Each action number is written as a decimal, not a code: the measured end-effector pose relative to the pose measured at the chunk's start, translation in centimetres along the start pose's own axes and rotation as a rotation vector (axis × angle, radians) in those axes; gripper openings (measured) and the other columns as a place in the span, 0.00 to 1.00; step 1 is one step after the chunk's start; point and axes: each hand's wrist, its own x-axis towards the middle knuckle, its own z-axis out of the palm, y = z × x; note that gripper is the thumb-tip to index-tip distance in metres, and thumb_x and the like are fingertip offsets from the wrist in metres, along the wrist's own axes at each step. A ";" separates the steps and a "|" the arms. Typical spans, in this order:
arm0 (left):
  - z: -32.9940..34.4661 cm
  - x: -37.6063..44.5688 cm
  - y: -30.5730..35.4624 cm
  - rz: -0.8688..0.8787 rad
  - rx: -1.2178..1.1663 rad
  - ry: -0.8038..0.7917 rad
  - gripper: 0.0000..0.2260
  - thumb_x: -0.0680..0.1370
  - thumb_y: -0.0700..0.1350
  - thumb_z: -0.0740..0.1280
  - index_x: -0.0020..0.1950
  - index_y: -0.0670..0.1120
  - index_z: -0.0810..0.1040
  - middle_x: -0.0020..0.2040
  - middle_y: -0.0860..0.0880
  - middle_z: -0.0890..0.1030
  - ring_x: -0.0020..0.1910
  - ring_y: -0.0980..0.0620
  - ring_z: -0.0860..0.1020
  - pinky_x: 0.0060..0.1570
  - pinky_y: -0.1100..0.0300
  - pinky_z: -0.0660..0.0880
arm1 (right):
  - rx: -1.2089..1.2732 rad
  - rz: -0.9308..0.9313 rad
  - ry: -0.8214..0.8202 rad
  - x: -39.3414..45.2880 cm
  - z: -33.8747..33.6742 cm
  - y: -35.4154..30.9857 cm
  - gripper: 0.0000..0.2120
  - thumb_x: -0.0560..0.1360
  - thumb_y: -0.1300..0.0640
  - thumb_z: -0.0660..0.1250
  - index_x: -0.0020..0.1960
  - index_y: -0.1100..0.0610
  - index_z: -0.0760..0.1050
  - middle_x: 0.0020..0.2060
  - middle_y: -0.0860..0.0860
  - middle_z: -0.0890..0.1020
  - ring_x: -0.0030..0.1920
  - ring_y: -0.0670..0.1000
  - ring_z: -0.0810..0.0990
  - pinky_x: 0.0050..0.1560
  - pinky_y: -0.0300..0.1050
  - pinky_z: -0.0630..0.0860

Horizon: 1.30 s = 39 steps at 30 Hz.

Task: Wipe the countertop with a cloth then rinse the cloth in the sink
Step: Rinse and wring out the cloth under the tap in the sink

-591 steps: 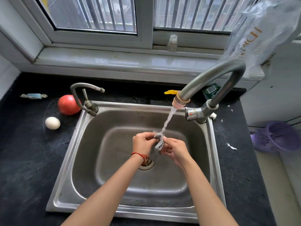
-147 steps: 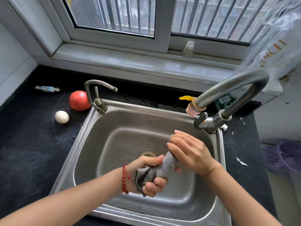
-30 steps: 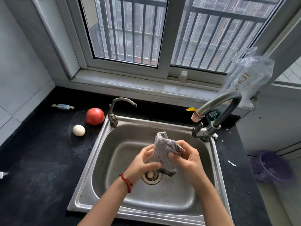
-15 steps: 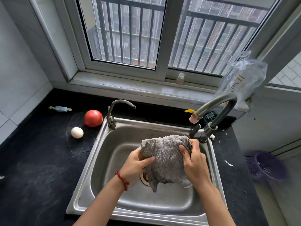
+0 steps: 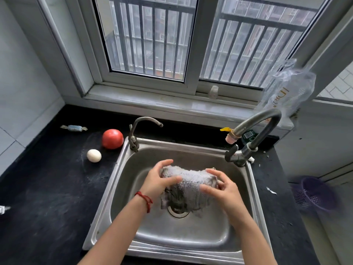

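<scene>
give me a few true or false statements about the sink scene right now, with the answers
1. Both hands hold the grey cloth over the sink. True: the left hand and right hand hold it spread between them.
2. Water is running from the large tap. False: no stream shows at its spout.
3. A tomato and an egg lie on the countertop left of the sink. True.
4. The cloth is wrung into a tight twist. False: it is opened out.
5. The purple basket sits in the sink. False: it is off to the right, beyond the countertop.
</scene>
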 end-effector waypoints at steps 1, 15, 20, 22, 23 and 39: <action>-0.2 0.0 0.1 0.064 0.126 -0.058 0.25 0.64 0.39 0.77 0.56 0.56 0.75 0.53 0.54 0.77 0.49 0.60 0.76 0.45 0.79 0.70 | -0.121 -0.024 -0.021 0.1 0.2 0.0 0.25 0.59 0.62 0.78 0.53 0.51 0.76 0.51 0.54 0.81 0.52 0.51 0.80 0.52 0.41 0.77; -1.9 -0.8 0.9 0.210 0.242 -0.101 0.05 0.65 0.39 0.73 0.38 0.47 0.80 0.40 0.52 0.81 0.43 0.60 0.78 0.47 0.64 0.74 | -0.301 -0.164 0.181 0.5 0.0 0.0 0.11 0.62 0.66 0.72 0.35 0.52 0.74 0.41 0.49 0.78 0.44 0.46 0.77 0.46 0.42 0.75; -1.9 -0.6 0.2 0.006 -0.130 -0.124 0.09 0.70 0.35 0.72 0.46 0.46 0.78 0.38 0.48 0.82 0.33 0.56 0.81 0.34 0.65 0.80 | -0.038 -0.096 0.280 1.0 0.2 0.1 0.12 0.66 0.64 0.74 0.42 0.55 0.72 0.33 0.49 0.76 0.30 0.40 0.75 0.32 0.33 0.74; -2.4 -0.6 0.0 -0.047 -0.175 -0.327 0.18 0.65 0.39 0.76 0.53 0.46 0.78 0.44 0.46 0.83 0.38 0.53 0.83 0.34 0.61 0.81 | -0.111 -0.146 0.218 1.1 -0.1 -0.8 0.11 0.65 0.65 0.74 0.41 0.55 0.73 0.32 0.49 0.77 0.30 0.38 0.75 0.33 0.31 0.74; -2.7 -0.6 -0.1 -0.068 -0.170 -0.456 0.23 0.62 0.44 0.78 0.55 0.47 0.77 0.47 0.47 0.83 0.42 0.51 0.83 0.37 0.60 0.81 | -0.153 -0.166 0.152 1.1 -0.3 -1.5 0.12 0.64 0.65 0.75 0.39 0.55 0.73 0.32 0.48 0.77 0.30 0.38 0.75 0.33 0.30 0.73; 1.9 -1.2 -0.7 -0.469 -0.496 -0.004 0.12 0.76 0.35 0.57 0.34 0.41 0.75 0.29 0.45 0.75 0.24 0.52 0.75 0.21 0.64 0.76 | -1.084 -0.739 0.086 -1.3 6.0 -1.0 0.14 0.62 0.58 0.72 0.47 0.55 0.75 0.41 0.49 0.82 0.42 0.52 0.80 0.39 0.43 0.78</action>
